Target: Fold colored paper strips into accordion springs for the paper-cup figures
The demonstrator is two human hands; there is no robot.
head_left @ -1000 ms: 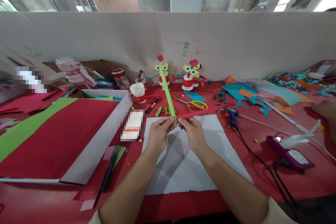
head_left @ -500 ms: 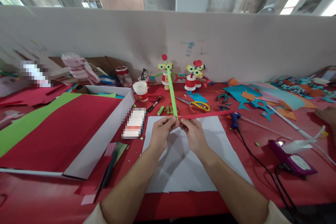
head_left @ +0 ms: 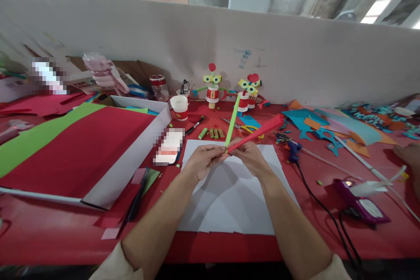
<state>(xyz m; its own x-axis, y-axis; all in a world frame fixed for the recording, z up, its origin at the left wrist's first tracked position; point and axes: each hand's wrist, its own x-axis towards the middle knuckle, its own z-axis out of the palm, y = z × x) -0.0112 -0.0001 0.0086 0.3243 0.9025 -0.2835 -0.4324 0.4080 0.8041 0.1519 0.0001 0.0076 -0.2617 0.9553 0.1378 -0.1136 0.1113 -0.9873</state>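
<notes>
In the head view, the only one, both hands met over the white paper (head_left: 229,210), thumbs and fingers pinched close at one small spot. The left hand (head_left: 201,160) gripped the near end of the green strip (head_left: 233,120); the right hand (head_left: 252,156) held the red strip (head_left: 259,133) where it crossed that end. Which fingertip pressed which layer could not be told.

Little of this pair looked finished. The strips came together at the fingertips, and nearly their whole lengths stuck out flat, the green one away from the person, the red one off to the right. Any folds at the crossing were hidden by the fingers, so those could not be counted; the long free parts seemed the share left to fold.

Just beyond the paper lay several short folded pieces (head_left: 211,133), apparently complete. Farther back, cup figures (head_left: 213,92) stood near the wall with pleated arms in place. The scissors (head_left: 255,131) and glue gun (head_left: 294,150) lay on the red table (head_left: 210,249), out of both hands.
</notes>
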